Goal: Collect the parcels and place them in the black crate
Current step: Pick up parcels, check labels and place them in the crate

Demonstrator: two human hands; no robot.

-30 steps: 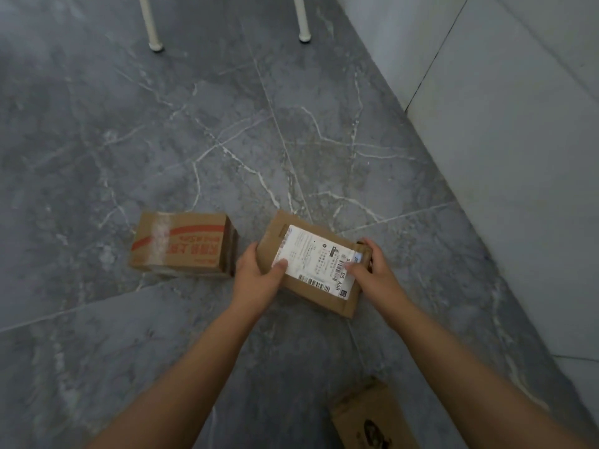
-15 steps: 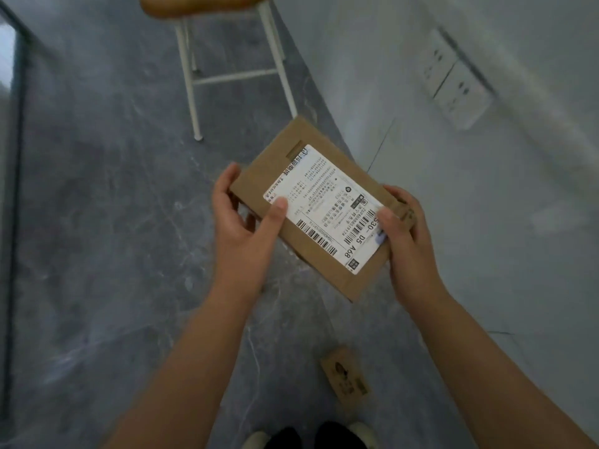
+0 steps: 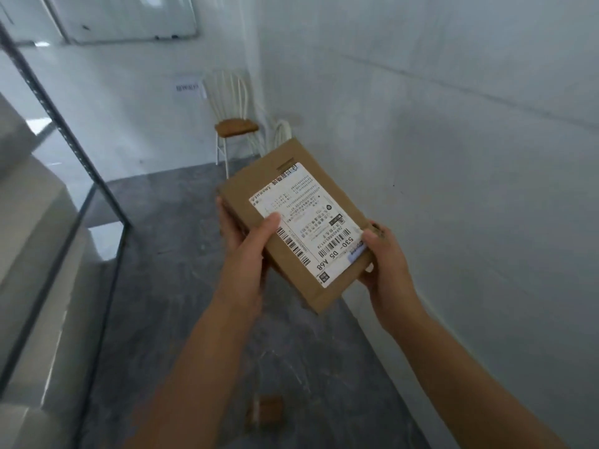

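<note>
I see a white spindle-back chair (image 3: 236, 128) with a brown seat at the far wall, a small paper sign (image 3: 187, 88) just left of it, a whiteboard (image 3: 129, 14) high at far left, a dark-framed glass partition (image 3: 81, 151) on the left, grey marbled floor (image 3: 181, 270), a white wall (image 3: 470, 157) on the right

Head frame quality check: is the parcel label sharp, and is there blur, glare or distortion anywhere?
Head view: the label on the parcel is sharp, "530- D5 A68" reads; head view: the floor box is smeared and the chair soft; head view: light flat, no glare on the label, wide-angle stretch at the edges.
</note>
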